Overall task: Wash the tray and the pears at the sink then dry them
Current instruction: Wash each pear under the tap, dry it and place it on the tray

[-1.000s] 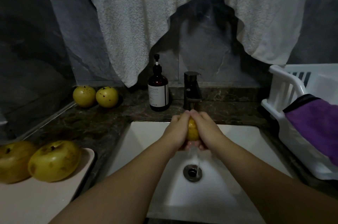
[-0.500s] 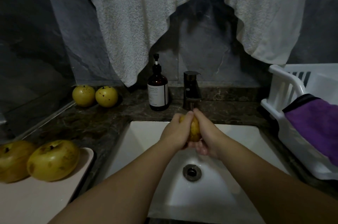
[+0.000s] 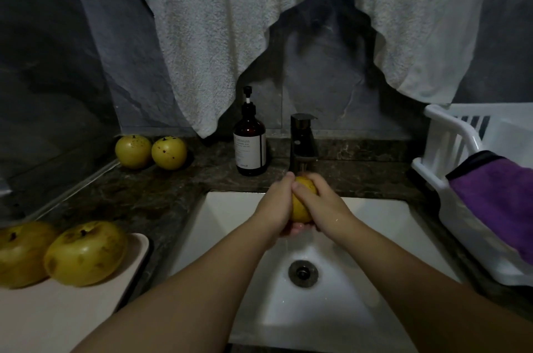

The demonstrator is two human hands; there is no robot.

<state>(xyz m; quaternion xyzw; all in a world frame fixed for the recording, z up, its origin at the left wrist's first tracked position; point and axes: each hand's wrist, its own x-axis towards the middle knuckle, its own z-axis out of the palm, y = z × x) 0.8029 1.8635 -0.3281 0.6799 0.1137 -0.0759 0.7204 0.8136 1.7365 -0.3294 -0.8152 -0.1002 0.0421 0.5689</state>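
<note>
Pear getting held under the tap, both hands wrapped round it.

Head view: dead centre of the frame, the left hand [image 3: 275, 204] and right hand [image 3: 323, 204] both curl around one yellow pear [image 3: 301, 207], gripping it from either side just below the dark faucet [image 3: 302, 140], over the white sink [image 3: 375, 237]. Water trickles down toward the drain [image 3: 303, 273]. Lower left, two more pears [image 3: 86, 253] sit on the pale tray [image 3: 72, 309], touching each other. Another pair of pears [image 3: 168, 153] sits on the dark counter at mid left, near the brown soap bottle [image 3: 250, 145]. Right edge has a white rack [image 3: 450, 150] with a purple cloth [image 3: 496, 202] draped over it. A white towel [image 3: 259, 20] hangs across the top.
</note>
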